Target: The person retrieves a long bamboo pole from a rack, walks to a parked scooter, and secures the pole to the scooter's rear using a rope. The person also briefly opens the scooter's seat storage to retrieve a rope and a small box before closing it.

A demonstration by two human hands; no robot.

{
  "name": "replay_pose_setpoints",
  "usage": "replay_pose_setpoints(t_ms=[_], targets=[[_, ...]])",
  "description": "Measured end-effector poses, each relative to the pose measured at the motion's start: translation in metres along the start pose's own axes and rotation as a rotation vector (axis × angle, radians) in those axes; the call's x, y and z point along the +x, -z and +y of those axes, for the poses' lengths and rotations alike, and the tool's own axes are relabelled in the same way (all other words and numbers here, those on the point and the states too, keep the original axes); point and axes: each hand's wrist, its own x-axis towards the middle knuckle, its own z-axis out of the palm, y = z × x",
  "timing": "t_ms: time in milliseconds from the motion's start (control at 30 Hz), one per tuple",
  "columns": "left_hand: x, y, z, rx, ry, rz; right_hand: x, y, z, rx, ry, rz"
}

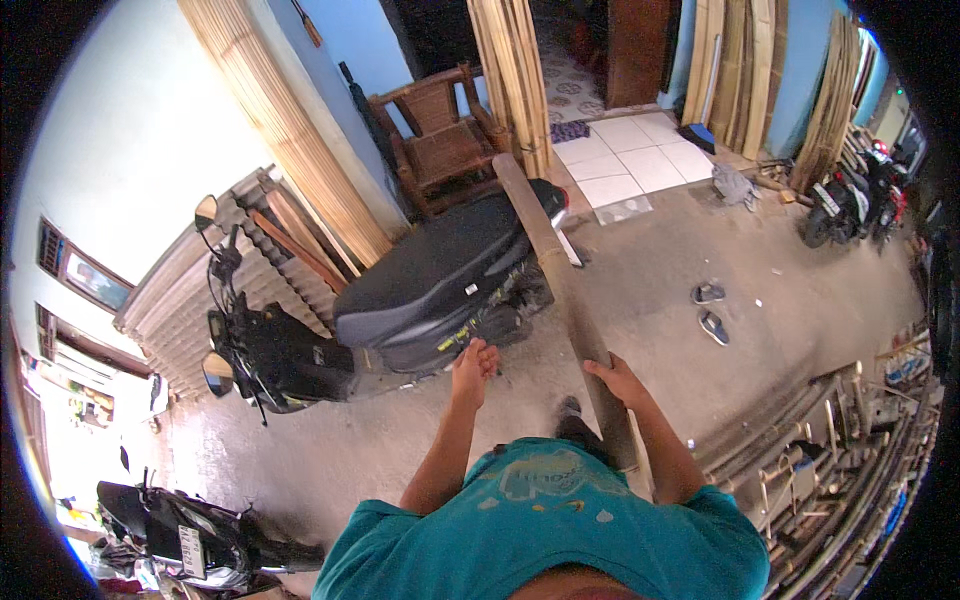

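A long bamboo pole (548, 255) slants up and away from my body, its far end beside the rear of a black scooter (430, 270). My right hand (618, 382) is wrapped round the pole's near part, thumb on top. Its lowest end reaches down by my right leg, partly hidden by my teal shirt. My left hand (475, 362) is raised in front of the scooter's side, apart from the pole. Its fingers are curled closed, and whatever may be inside them is hidden.
A wooden chair (440, 140) stands behind the scooter. Bamboo strips (515, 80) lean by the doorway above a white tiled step (625, 160). A pair of sandals (712, 325) lies on the concrete. Bamboo poles (840, 480) are piled at right; another motorcycle (190, 540) stands lower left.
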Motion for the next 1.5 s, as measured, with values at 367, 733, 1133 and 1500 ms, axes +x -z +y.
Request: replay_pose_setpoints(t_ms=[367, 733, 1133, 1500], targets=[[0.105, -0.046, 0.097, 0.165, -0.15, 0.093, 0.147, 0.019, -0.037, -0.245, 0.0, -0.005], [0.339, -0.157, 0.204, 0.792, -0.107, -0.027, 0.197, -0.001, -0.106, -0.269, -0.141, 0.077], [0.509, -0.224, 0.209, 0.964, -0.325, -0.167, 0.206, -0.018, -0.14, -0.213, -0.228, 0.079], [0.503, -0.223, 0.232, 0.761, -0.058, -0.164, 0.229, -0.019, -0.17, -0.214, -0.272, -0.005]])
